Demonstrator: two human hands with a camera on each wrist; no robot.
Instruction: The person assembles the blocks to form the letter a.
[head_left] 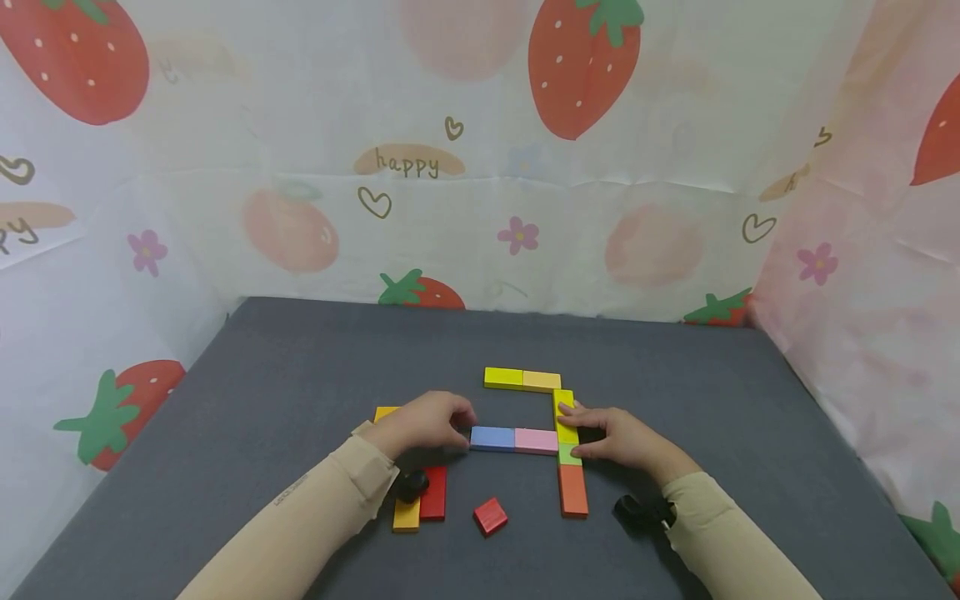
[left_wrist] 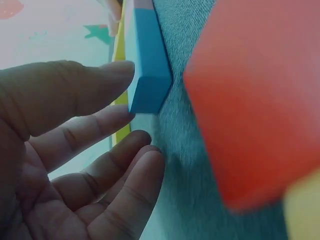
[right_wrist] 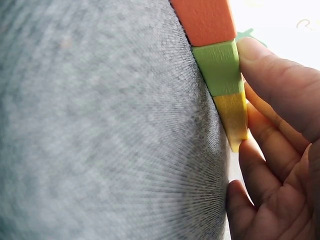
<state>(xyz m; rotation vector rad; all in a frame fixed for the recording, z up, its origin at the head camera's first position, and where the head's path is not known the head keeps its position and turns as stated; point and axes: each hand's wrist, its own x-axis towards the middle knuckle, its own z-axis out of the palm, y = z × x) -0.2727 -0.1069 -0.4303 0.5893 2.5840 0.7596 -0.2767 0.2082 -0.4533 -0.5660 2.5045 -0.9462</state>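
In the head view my left hand [head_left: 427, 419] is at the left end of a blue block [head_left: 492, 438]. Its thumb touches or nearly touches that end, as the left wrist view shows. A pink block [head_left: 536, 441] lies end to end with the blue one and meets an upright column on the right. My right hand [head_left: 630, 442] rests against this column, fingers on the yellow block [head_left: 564, 404] and thumb on the green block [head_left: 570, 454]. An orange block [head_left: 573, 492] forms the column's near end. The right wrist view shows the thumb beside the green block [right_wrist: 218, 67].
A yellow block [head_left: 503, 378] and a tan block [head_left: 542, 382] form a row at the column's far end. Near my left wrist lie a red block [head_left: 433, 496] and an amber block [head_left: 407, 515]. A small red block [head_left: 491, 517] sits on the dark tabletop [head_left: 720, 392].
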